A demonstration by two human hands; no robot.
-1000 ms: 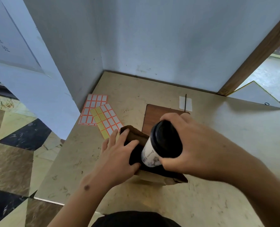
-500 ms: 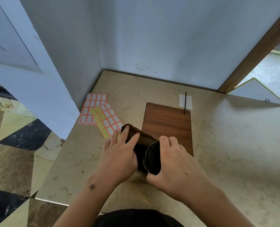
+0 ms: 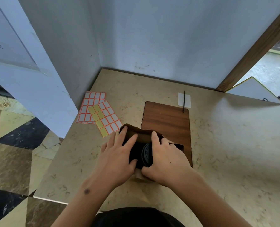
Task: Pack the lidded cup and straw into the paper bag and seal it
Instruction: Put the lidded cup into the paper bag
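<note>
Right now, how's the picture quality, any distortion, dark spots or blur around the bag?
Head view: the wide lens bows the wall edges and the wooden frame. The inside of the paper bag is deep in shadow, so only the cup lid shows, dimly. The hands, left and right, look sharp. Daylight washes out the far right corner.

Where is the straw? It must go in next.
Head view: the straw lies far right of the bag, across a white paper and the wooden board's far corner.
</note>
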